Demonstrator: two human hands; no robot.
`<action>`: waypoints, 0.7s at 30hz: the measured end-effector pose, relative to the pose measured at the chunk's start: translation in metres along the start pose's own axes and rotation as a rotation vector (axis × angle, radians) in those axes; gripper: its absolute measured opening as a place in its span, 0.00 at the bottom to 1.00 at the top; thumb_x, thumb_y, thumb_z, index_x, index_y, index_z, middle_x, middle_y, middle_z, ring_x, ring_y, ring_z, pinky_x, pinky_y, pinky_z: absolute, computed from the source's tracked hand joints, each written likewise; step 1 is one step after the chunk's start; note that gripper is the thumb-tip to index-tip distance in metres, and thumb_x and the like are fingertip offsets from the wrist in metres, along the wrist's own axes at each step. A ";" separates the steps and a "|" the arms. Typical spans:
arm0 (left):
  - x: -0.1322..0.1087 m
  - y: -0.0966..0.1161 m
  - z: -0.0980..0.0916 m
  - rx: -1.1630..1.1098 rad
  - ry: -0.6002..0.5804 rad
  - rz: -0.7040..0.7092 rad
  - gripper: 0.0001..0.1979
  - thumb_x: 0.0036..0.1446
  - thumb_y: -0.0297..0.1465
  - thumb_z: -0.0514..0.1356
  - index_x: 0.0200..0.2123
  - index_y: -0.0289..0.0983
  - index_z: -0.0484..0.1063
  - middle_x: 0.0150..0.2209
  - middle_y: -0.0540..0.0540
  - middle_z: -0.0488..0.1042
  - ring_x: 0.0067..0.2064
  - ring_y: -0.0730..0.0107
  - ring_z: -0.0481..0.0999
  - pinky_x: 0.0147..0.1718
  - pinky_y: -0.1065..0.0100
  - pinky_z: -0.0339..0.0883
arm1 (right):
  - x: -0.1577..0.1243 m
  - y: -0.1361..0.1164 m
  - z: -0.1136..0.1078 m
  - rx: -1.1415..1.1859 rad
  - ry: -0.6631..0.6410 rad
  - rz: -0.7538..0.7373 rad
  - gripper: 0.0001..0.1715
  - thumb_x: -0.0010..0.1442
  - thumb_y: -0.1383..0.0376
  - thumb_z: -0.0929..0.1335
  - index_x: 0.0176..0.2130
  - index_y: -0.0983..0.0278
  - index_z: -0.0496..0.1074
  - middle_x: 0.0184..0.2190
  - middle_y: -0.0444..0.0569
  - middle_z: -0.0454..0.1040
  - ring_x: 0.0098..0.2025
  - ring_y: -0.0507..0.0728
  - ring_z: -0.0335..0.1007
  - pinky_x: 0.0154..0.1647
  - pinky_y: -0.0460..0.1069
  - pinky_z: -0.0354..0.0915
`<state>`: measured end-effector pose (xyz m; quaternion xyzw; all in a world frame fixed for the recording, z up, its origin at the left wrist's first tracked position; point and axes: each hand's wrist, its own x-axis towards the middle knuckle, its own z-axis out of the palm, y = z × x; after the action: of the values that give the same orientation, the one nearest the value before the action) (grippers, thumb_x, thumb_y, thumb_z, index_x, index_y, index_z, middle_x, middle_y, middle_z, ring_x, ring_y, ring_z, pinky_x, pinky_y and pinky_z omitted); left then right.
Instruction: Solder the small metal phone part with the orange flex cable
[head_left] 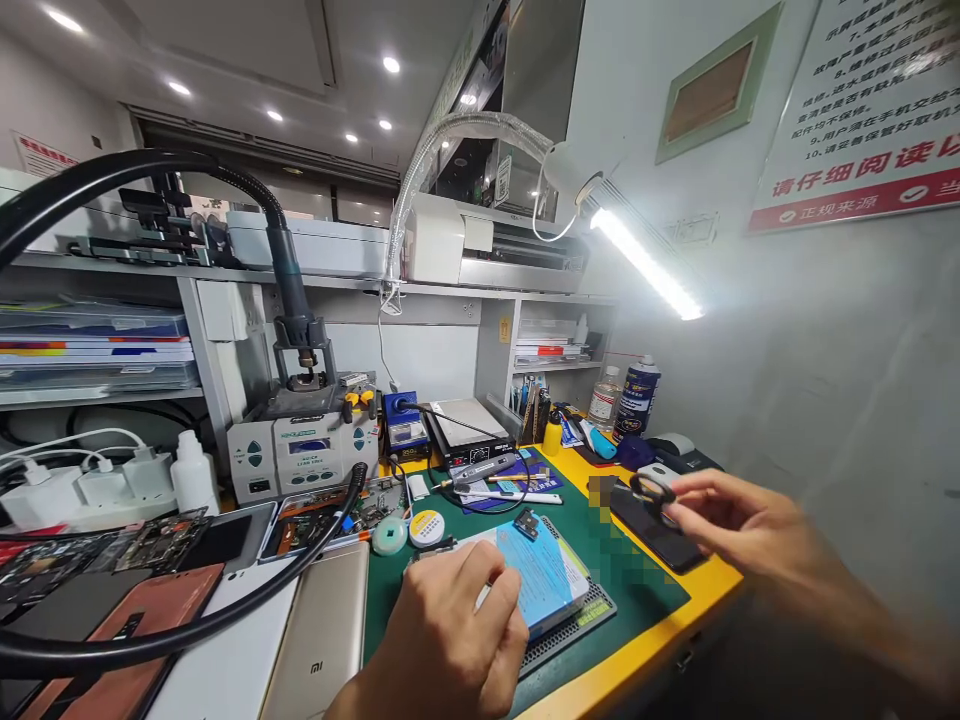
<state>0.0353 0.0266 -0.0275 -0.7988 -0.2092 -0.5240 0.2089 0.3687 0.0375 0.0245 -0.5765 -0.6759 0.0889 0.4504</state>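
My left hand (450, 630) is curled into a loose fist low in the middle, resting near the blue-labelled phone (540, 575) that lies on the green mat (637, 580). What its fingers hold is hidden. My right hand (739, 530) reaches out at the right edge of the bench, fingers pinched on a small black ring-shaped part (651, 490) above a black phone (652, 530).
A rework station (300, 440) with a black hose stands at the back left. Opened phones (187, 545) lie at the left, a gold phone (319, 630) in front. Bottles (634, 400), a soldering station (405, 425) and a lamp (645, 265) line the back.
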 end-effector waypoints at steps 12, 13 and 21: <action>-0.010 -0.018 0.000 0.067 0.042 -0.113 0.09 0.59 0.18 0.59 0.38 0.37 0.73 0.31 0.47 0.71 0.30 0.67 0.72 0.24 0.65 0.59 | 0.211 -0.041 0.061 0.282 0.069 0.261 0.20 0.71 0.59 0.72 0.59 0.64 0.73 0.57 0.54 0.76 0.51 0.62 0.78 0.50 0.61 0.77; -0.010 -0.020 0.000 0.074 0.046 -0.130 0.09 0.59 0.18 0.59 0.38 0.37 0.73 0.31 0.47 0.71 0.30 0.67 0.72 0.24 0.65 0.59 | 0.220 -0.042 0.068 0.282 0.050 0.289 0.20 0.71 0.59 0.72 0.59 0.63 0.73 0.57 0.54 0.76 0.52 0.62 0.78 0.50 0.61 0.77; -0.011 -0.025 0.002 0.078 0.058 -0.181 0.09 0.59 0.18 0.58 0.35 0.39 0.72 0.30 0.49 0.69 0.27 0.68 0.68 0.23 0.65 0.56 | 0.262 -0.042 0.100 0.202 -0.087 0.391 0.22 0.70 0.59 0.72 0.59 0.64 0.73 0.58 0.55 0.76 0.52 0.63 0.78 0.51 0.61 0.76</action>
<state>0.0190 0.0470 -0.0356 -0.7523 -0.2946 -0.5552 0.1973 0.2863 0.2890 0.1266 -0.6443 -0.5575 0.2666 0.4506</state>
